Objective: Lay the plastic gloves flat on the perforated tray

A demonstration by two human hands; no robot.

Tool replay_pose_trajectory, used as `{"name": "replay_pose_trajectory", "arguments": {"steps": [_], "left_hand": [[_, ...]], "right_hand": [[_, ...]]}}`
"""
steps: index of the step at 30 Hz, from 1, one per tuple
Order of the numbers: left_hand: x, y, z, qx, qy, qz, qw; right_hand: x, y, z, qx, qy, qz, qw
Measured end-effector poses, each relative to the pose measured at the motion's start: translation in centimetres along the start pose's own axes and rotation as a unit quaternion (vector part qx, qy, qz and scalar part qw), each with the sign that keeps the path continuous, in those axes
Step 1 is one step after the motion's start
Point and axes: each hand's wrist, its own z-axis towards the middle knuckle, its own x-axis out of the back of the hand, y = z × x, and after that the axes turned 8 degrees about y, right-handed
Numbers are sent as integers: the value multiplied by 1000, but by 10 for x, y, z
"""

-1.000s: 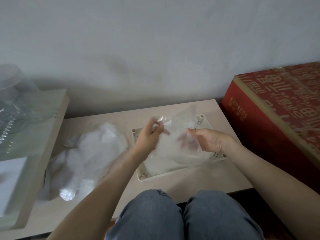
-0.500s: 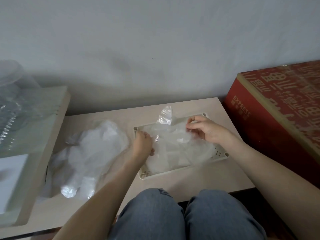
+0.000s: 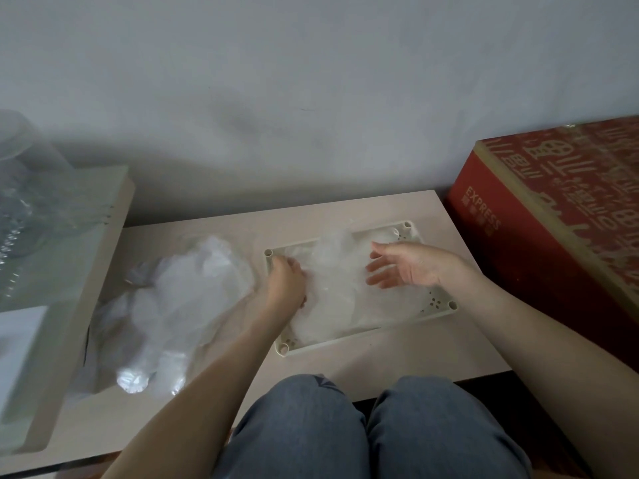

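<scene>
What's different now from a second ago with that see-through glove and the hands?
The glove came down from the air onto the perforated tray. The right hand let go and now hovers open over it; the left hand presses it down at the tray's left side. The heap of gloves and red box stayed put.

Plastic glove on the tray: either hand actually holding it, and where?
Left hand presses on the plastic glove at its left edge; a closed grip cannot be told. Right hand is open above it, holding nothing.

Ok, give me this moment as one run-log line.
phase: flattening | left hand: pressing glove on tray | right hand: open, over glove | spare gloves pile: left of tray
</scene>
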Motion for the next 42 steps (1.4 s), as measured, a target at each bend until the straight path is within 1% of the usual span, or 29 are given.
{"name": "replay_pose_trajectory", "arguments": {"steps": [2, 4, 6, 7, 9, 12, 14, 15, 18, 20, 21, 23, 27, 28, 29, 31, 32, 33, 34, 35, 37, 38, 40, 42], "left_hand": [[-2, 3, 0, -28, -31, -36, 998], [-1, 9, -3, -60, -95, -107, 988], [2, 20, -5, -54, -146, -169, 973], [4, 24, -4, -41, -156, -200, 966], [7, 28, -4, -23, -152, -232, 961], [10, 19, 6, -18, -122, -228, 966], [12, 11, 10, -15, -104, -214, 971], [12, 8, 10, -10, -97, -214, 972], [8, -1, 6, 36, -62, -171, 983], [3, -7, 4, 51, -29, -93, 994], [2, -9, 3, 39, -11, -30, 999], [3, -12, 0, -2, 18, 79, 997], [3, -9, -11, -78, 10, 151, 985], [1, -11, -10, -120, 15, 196, 973], [0, -14, -10, -172, 33, 252, 952], [-4, -20, -6, -277, 73, 350, 892], [-5, -21, -5, -325, 72, 367, 868], [-6, -22, -3, -376, 57, 371, 848], [-8, -23, 0, -417, 24, 379, 826], [-9, -25, 3, -440, -24, 405, 801], [-12, -32, 9, -437, -113, 470, 758], [-13, -36, 11, -416, -142, 492, 751], [-17, -42, 16, -379, -164, 507, 757], [-21, -43, 18, -366, -160, 501, 768]], "right_hand": [[0, 2, 1, 16, -14, -51, 998], [-1, 2, 2, 45, -37, -112, 992], [-2, -1, 3, 67, -80, -153, 983], [-2, -3, 2, 77, -101, -172, 977], [-1, -7, 1, 93, -119, -206, 967], [8, -13, -2, 94, -93, -243, 961], [16, -14, -1, 98, -77, -243, 962], [19, -13, 0, 102, -69, -225, 966], [21, -15, 3, 113, -65, -140, 981], [18, -17, 6, 122, -58, -84, 987], [18, -17, 8, 125, -40, -70, 989], [17, -17, 11, 129, 2, -77, 989], [8, -12, 18, 135, 82, -144, 977], [5, -10, 20, 143, 109, -173, 968], [3, -8, 24, 155, 137, -206, 956], [-2, -6, 29, 177, 174, -266, 932], [-4, -6, 30, 184, 177, -279, 925], [-6, -5, 32, 191, 174, -286, 923], [-8, -4, 33, 197, 168, -293, 920], [-8, -3, 35, 204, 166, -304, 916], [-8, -4, 36, 202, 160, -332, 908], [-7, -4, 36, 192, 146, -338, 910], [-1, -4, 35, 162, 110, -339, 920], [8, -4, 32, 137, 90, -342, 925]]}}
